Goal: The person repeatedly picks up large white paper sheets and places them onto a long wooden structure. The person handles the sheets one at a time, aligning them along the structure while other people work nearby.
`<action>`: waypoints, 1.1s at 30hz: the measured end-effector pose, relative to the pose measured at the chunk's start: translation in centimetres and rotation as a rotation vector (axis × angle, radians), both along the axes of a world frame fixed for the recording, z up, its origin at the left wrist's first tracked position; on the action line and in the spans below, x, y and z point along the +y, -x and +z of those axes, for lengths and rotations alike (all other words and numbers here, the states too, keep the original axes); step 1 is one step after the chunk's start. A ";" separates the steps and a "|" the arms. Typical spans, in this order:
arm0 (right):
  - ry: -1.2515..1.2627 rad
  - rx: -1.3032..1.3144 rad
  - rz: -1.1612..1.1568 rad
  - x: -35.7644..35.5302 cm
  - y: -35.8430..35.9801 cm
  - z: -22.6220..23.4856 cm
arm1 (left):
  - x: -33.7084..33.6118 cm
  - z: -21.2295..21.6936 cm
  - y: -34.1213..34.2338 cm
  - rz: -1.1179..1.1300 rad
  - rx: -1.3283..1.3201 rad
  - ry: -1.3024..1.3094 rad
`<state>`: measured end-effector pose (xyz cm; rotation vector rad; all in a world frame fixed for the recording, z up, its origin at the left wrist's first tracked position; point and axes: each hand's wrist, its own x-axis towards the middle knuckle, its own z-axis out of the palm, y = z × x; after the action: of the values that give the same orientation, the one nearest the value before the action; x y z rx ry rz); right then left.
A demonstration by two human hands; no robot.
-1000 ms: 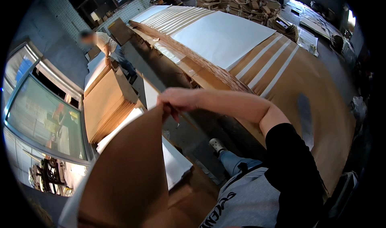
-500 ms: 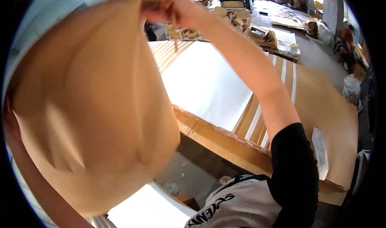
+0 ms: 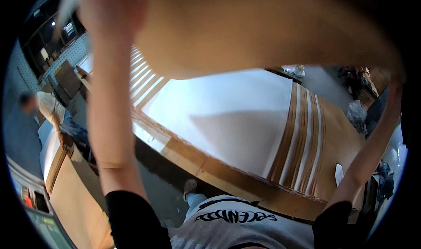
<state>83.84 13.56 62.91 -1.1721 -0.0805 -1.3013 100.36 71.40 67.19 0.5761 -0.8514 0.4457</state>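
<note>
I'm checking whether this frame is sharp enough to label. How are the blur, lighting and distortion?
Head view: the raised left hand and the large tan cardboard sheet are close and soft-focused; the sheet shadows the white panel on the long wooden table; fisheye bends the table edge; corners are black.

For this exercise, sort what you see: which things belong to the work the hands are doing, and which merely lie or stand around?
In hand:
left hand
right hand
large brown sheet, held overhead
white sheet on the wide table

Lying or standing about:
small white slip
plastic bag
co-worker
</note>
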 end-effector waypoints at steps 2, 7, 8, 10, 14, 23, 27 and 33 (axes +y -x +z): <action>-0.097 0.052 -0.184 1.8 5.2 -5.7 | 0.6 -6.9 -2.7 -0.194 0.080 0.005; -0.064 0.468 -0.296 23.3 3.6 -26.2 | 9.1 -26.9 -8.2 -0.292 0.663 -0.150; -0.147 0.584 -0.375 28.2 2.2 -28.1 | 10.9 -31.0 -8.9 -0.276 0.799 -0.176; -0.228 0.725 -0.475 34.0 1.5 -30.6 | 11.9 -35.9 -9.7 -0.343 0.923 -0.314; -0.351 0.614 -0.476 38.5 1.5 -34.6 | 15.3 -39.2 -10.1 -0.389 1.044 -0.367; -0.357 0.613 -0.480 36.9 1.1 -23.5 | 14.3 -30.3 -12.6 -0.486 0.897 -0.361; -0.226 0.519 -0.552 31.9 1.0 -18.0 | 10.4 -23.4 -15.4 -0.442 0.708 -0.155; 0.299 0.447 -0.394 28.2 -5.5 -6.1 | 9.9 -10.8 -19.1 -0.227 0.228 0.003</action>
<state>89.38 41.71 56.80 -1.7778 0.3064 -1.3621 119.50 81.28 56.41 0.5099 -0.6876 0.1707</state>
